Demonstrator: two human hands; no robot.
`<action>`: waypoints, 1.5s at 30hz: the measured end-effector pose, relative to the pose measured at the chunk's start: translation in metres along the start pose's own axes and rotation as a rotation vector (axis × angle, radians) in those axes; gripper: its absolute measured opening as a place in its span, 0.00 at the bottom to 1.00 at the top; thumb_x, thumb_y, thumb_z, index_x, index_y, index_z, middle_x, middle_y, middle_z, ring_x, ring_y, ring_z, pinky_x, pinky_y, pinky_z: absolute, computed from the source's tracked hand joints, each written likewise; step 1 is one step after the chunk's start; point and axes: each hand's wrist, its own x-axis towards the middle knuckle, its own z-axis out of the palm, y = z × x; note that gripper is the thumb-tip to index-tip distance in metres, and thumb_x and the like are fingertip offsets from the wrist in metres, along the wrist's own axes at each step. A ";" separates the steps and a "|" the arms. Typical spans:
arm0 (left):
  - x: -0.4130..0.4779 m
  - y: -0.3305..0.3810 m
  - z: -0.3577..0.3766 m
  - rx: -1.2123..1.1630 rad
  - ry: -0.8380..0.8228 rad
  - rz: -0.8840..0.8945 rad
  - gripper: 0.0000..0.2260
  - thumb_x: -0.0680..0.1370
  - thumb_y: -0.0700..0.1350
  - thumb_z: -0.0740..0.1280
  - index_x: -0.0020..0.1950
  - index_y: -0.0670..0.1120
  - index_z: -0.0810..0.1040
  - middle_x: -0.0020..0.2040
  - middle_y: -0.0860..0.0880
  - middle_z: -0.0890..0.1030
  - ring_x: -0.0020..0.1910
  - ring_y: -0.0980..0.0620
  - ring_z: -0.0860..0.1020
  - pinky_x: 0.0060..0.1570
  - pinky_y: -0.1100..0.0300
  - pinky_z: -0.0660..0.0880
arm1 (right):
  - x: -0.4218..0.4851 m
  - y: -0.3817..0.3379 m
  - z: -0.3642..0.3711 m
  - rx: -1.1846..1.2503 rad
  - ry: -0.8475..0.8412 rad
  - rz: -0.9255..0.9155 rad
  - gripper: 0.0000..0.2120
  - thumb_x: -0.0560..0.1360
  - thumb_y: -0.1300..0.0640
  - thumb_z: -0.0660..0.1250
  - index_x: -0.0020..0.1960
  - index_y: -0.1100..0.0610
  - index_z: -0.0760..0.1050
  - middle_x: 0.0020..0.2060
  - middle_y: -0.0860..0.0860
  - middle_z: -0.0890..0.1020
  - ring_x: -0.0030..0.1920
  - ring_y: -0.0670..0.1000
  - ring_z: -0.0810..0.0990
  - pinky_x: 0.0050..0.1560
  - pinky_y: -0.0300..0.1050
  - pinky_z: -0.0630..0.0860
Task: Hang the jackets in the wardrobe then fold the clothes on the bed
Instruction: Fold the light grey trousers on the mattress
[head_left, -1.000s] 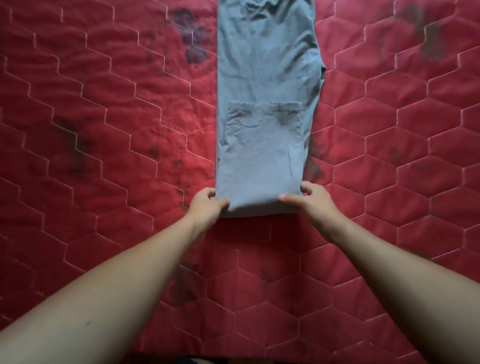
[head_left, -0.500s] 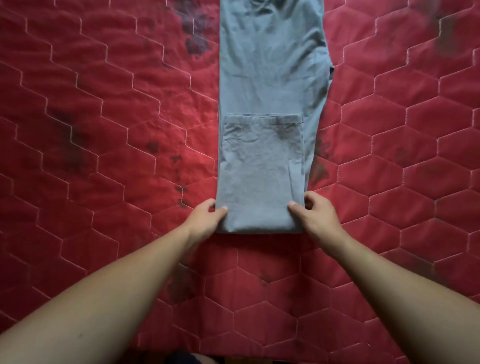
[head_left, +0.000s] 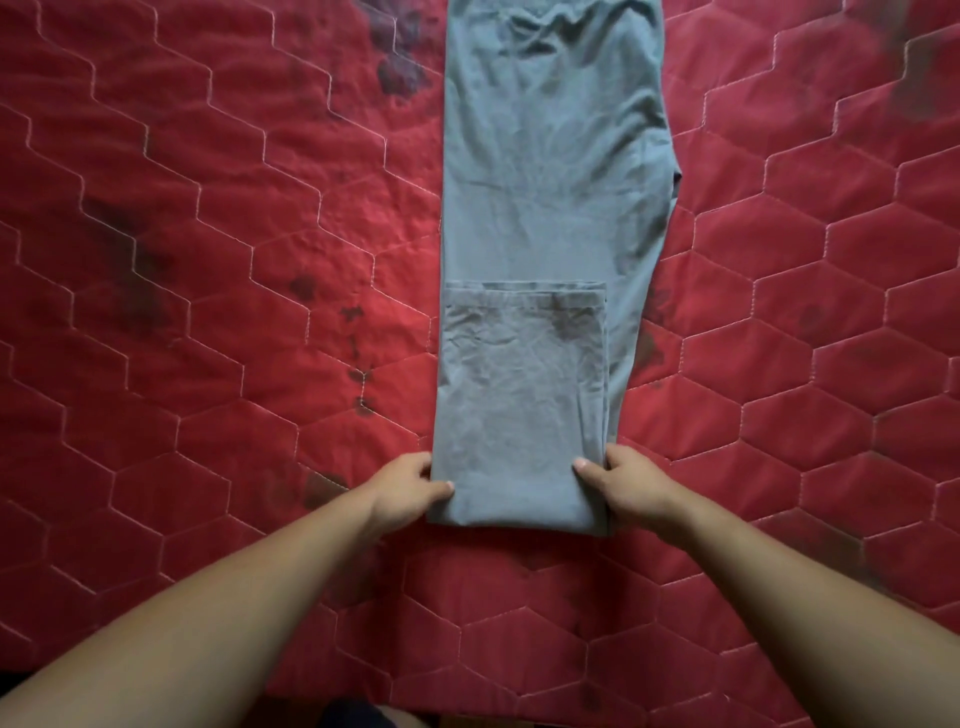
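A grey-blue garment (head_left: 550, 171) lies lengthwise on the bed, folded into a long narrow strip that runs out of the top of the view. Its near end is doubled back on itself, making a rectangular flap (head_left: 519, 395). My left hand (head_left: 410, 488) pinches the near left corner of that fold, thumb on top and fingers under the edge. My right hand (head_left: 628, 486) pinches the near right corner the same way.
The bed is covered by a red quilt (head_left: 208, 291) stitched in a hexagon pattern, with dark stains left of the garment (head_left: 400, 73) and at the far right. The quilt's near edge runs along the bottom of the view.
The folded end and both hands sit lower in the view than a second ago; the camera has tilted up or the fold was drawn toward me. Both grips are unchanged.
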 end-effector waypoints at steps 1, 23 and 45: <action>0.001 0.000 -0.002 0.048 -0.065 -0.021 0.09 0.79 0.35 0.67 0.56 0.45 0.79 0.51 0.49 0.84 0.47 0.53 0.80 0.51 0.59 0.76 | -0.001 0.005 0.001 0.017 -0.038 0.036 0.09 0.82 0.52 0.64 0.53 0.57 0.79 0.53 0.54 0.84 0.49 0.51 0.84 0.48 0.49 0.81; 0.040 0.165 -0.077 0.680 0.230 0.390 0.23 0.73 0.39 0.72 0.66 0.50 0.75 0.56 0.48 0.82 0.55 0.48 0.80 0.55 0.58 0.76 | 0.055 -0.123 -0.097 -0.390 0.257 -0.360 0.19 0.71 0.62 0.70 0.61 0.53 0.76 0.57 0.54 0.84 0.59 0.56 0.80 0.56 0.47 0.76; 0.036 0.121 -0.033 0.303 0.418 0.237 0.31 0.76 0.44 0.70 0.76 0.53 0.63 0.64 0.42 0.68 0.64 0.41 0.73 0.70 0.56 0.66 | 0.040 -0.101 -0.060 -0.293 0.428 -0.059 0.21 0.74 0.49 0.68 0.56 0.55 0.59 0.54 0.65 0.80 0.53 0.67 0.81 0.49 0.54 0.74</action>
